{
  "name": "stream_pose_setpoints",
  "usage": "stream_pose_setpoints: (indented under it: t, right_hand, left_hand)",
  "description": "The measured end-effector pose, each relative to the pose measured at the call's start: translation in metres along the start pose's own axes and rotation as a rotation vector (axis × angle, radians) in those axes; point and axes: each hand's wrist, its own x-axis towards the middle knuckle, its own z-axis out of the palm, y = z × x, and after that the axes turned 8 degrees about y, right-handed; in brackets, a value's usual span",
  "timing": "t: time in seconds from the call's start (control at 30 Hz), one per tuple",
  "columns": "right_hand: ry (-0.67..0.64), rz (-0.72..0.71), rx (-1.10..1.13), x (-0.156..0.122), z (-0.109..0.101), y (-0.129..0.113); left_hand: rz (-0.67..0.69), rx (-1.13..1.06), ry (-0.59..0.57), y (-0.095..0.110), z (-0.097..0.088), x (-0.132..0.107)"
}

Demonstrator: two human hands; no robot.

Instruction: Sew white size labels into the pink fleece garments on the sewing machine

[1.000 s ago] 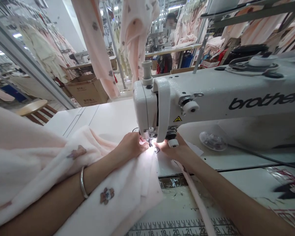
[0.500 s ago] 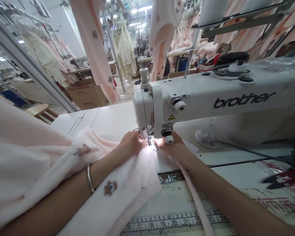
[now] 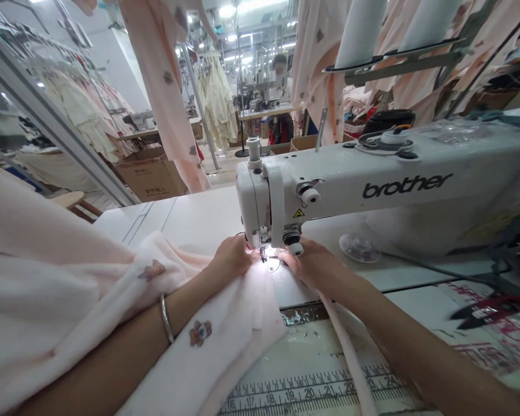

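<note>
Pale pink plush fabric point(image 3: 225, 346) with a small bear print lies across the left of the sewing machine's bed and drapes over the front edge. My left hand point(image 3: 234, 255), fingers curled and partly hidden, grips this fabric just left of the presser foot point(image 3: 263, 254). Close to the foot on the other side is my right hand point(image 3: 312, 264), its fingers closed on a narrow pink fabric strip point(image 3: 346, 346) that hangs down toward me from under the palm. The lit needle area of the white sewing machine point(image 3: 329, 185) sits between both hands.
A clear dish of small items point(image 3: 359, 247) stands beneath the machine arm. Dark-bladed scissors point(image 3: 481, 312) lie at the right. A printed ruler point(image 3: 303, 393) runs along the front. Cardboard box point(image 3: 151, 176), thread cones point(image 3: 361, 34) and hanging garments point(image 3: 156, 86) stand beyond.
My view has shifted slightly, so the machine appears a little lower. The right hand sits slightly farther from the needle, with its fingertips drawn back to the right. The left hand barely differs.
</note>
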Motion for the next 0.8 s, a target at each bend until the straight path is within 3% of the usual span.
stream_pose_setpoints:
  t: [0.1,0.2,0.27,0.37,0.57,0.8]
  right_hand:
    - [0.093,-0.104,-0.048,-0.037,-0.008,-0.019]
    - [0.245,-0.386,0.05,-0.064,-0.001,-0.045]
    - [0.279,-0.458,0.065,-0.07,0.007,-0.057]
    - [0.323,-0.445,0.005,-0.064,0.015,-0.063]
    - [0.45,-0.401,0.031,-0.066,0.02,-0.049]
    - [0.444,-0.388,0.11,-0.066,0.015,-0.036]
  left_hand:
    - [-0.016,0.01,-0.004,0.001,0.0,0.0]
    - [-0.026,0.007,-0.009,0.002,-0.001,-0.001]
    - [-0.037,0.006,-0.008,0.002,-0.001,-0.001]
    - [-0.046,0.005,-0.005,0.002,-0.001,-0.002]
    - [-0.02,-0.024,0.025,0.001,0.002,-0.006]
    - [-0.038,-0.012,0.062,0.005,0.004,-0.013]
